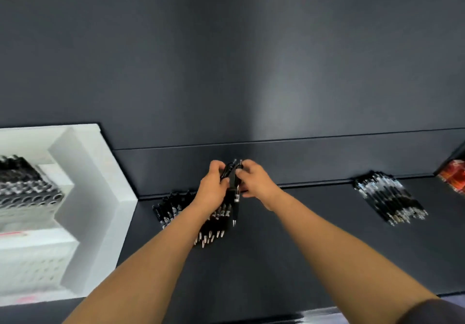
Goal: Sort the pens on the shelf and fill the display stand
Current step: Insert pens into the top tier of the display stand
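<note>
A small bundle of black pens [232, 185] is held upright above the dark shelf [289, 235], tips down. My left hand [212, 185] grips it from the left and my right hand [254, 181] pinches it from the right. Under my left forearm lies a heap of black pens [173, 210] with silver tips. A second heap of black pens [390, 201] lies on the shelf at the right. The white display stand [95, 185] stands at the left, with a row of black pens [25, 185] in its upper tier.
A dark back wall [251, 72] rises behind the shelf, with a low ledge along its foot. A red and orange packet [454, 175] sits at the far right edge. The shelf's front edge [302, 316] runs along the bottom.
</note>
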`<action>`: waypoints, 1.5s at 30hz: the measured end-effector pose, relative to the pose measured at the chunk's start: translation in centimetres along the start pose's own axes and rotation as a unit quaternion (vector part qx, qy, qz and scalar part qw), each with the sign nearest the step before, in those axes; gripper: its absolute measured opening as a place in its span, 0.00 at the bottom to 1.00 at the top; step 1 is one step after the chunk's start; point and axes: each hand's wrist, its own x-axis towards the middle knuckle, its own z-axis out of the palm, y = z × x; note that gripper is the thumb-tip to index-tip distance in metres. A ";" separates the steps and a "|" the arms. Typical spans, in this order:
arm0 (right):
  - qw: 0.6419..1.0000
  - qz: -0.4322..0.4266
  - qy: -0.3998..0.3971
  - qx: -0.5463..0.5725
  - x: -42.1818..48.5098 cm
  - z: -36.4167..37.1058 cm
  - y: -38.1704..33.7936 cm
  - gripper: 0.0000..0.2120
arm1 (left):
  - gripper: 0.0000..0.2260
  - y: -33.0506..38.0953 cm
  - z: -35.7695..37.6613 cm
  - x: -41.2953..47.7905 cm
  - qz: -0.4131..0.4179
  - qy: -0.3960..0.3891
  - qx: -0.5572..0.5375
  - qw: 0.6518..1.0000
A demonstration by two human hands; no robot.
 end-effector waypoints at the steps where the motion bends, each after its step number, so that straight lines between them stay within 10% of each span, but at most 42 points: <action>1: 1.000 -0.013 -0.006 0.011 -0.3 0.7 -0.8 0.02 | 0.10 0.1 -1.0 -0.6 -0.001 0.030 -0.006 1.000; 24: 0.944 -0.328 -0.023 0.011 -3.2 21.5 -17.7 0.06 | 0.08 -5.5 -27.7 -10.1 0.069 0.373 0.042 0.924; 45: 0.919 -0.315 0.055 -0.233 -0.8 28.5 -18.4 0.05 | 0.12 -11.5 -32.1 -7.4 0.162 0.279 0.033 0.946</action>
